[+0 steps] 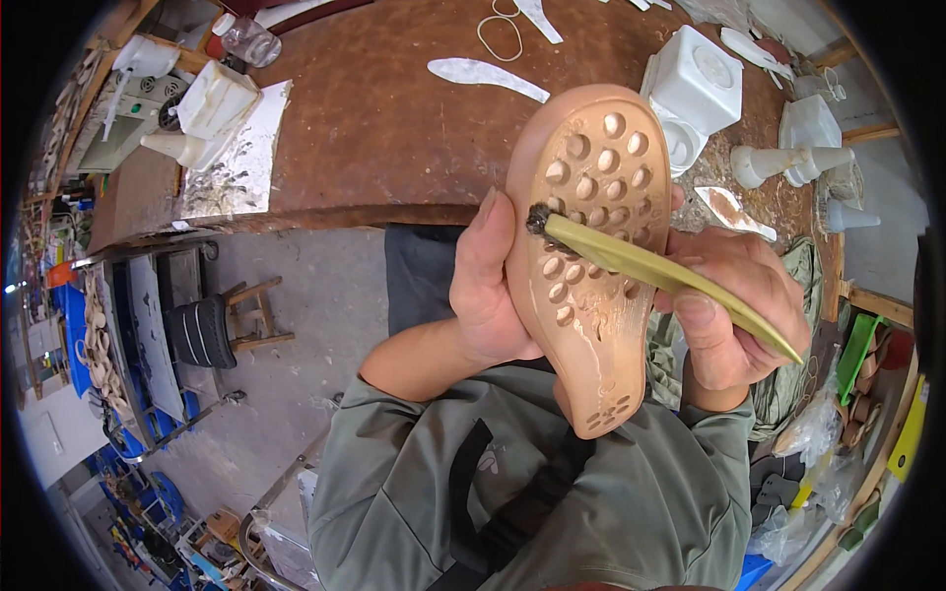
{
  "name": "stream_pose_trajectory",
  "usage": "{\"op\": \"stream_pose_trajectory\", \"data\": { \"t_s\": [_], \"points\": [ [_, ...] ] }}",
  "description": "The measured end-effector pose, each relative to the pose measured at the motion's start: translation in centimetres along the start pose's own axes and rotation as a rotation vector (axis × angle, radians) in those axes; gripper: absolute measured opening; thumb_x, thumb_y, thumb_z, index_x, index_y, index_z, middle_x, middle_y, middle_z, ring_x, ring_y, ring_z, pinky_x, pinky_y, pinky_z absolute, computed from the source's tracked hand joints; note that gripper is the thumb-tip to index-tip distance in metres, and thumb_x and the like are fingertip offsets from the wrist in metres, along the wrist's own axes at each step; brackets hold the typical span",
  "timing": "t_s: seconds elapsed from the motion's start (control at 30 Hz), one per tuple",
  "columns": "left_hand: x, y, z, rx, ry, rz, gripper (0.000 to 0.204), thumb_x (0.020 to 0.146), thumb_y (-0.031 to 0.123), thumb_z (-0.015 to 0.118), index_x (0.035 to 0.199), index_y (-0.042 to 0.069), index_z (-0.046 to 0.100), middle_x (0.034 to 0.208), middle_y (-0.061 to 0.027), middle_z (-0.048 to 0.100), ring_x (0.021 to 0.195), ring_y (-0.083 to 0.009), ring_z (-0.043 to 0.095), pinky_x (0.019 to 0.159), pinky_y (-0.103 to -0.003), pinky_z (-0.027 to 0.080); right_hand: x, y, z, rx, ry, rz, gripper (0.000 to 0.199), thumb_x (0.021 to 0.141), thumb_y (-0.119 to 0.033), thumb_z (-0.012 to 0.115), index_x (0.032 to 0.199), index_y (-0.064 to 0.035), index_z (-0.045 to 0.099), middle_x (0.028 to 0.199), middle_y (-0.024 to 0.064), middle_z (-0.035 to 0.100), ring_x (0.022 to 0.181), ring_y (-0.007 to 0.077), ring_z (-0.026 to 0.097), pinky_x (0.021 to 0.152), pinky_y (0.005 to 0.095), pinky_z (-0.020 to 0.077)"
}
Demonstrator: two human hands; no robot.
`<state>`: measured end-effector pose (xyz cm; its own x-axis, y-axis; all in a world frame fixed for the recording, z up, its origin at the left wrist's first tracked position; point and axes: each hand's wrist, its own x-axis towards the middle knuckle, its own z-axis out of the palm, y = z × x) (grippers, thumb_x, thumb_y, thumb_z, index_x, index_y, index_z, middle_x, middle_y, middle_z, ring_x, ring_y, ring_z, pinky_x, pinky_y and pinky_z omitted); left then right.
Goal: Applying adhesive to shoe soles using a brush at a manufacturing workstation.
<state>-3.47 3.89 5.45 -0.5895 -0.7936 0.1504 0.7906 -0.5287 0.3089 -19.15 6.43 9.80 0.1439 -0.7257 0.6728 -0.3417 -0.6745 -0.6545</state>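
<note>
A tan shoe sole (591,325) stands on end in front of my chest, its face full of round holes turned up to me, the wide end pointing away. My left hand (490,281) grips its left edge, thumb along the side. In my right hand (734,305) is a brush (650,264) with a long yellow-green handle. The dark bristle head touches the sole among the holes near its left side. Wet-looking shiny streaks run over the middle and narrow part of the sole. Some right-hand fingers are hidden behind the handle and sole.
A brown worktable (384,118) lies ahead, with white shoe-shaped cutouts (488,76), a rubber band (500,37) and a clear bottle (248,41). White plastic containers (695,79) stand at its right and left. A stool (258,313) and a rack (148,325) are at the left.
</note>
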Motion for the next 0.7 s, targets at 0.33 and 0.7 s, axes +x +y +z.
{"op": "stream_pose_trajectory", "data": {
  "t_s": [0.33,0.7],
  "points": [
    [-0.4,0.4,0.4,-0.029,0.010,-0.058,0.080,0.089,0.062,0.027,0.138,0.000,0.030,0.129,-0.0221,0.046,0.112,-0.0320,0.053,0.095,-0.043,0.045,-1.0,-0.2,-0.5,0.049,-0.136,-0.115,0.021,0.074,-0.006,0.070,0.088,0.0064,0.062,0.070,0.0150,0.063,0.056,0.0214,0.061,0.050,0.0329,0.0494],
    [-0.2,-0.3,-0.6,0.094,0.035,-0.119,0.090,0.085,0.071,0.028,0.144,0.004,0.019,0.139,-0.0317,0.029,0.121,-0.0430,0.043,0.099,-0.051,0.041,-1.0,0.5,-2.4,0.101,-0.136,-0.070,0.017,0.074,-0.006,0.071,0.083,0.0072,0.066,0.070,0.0157,0.065,0.051,0.0215,0.061,0.041,0.0283,0.0464]
  ]
}}
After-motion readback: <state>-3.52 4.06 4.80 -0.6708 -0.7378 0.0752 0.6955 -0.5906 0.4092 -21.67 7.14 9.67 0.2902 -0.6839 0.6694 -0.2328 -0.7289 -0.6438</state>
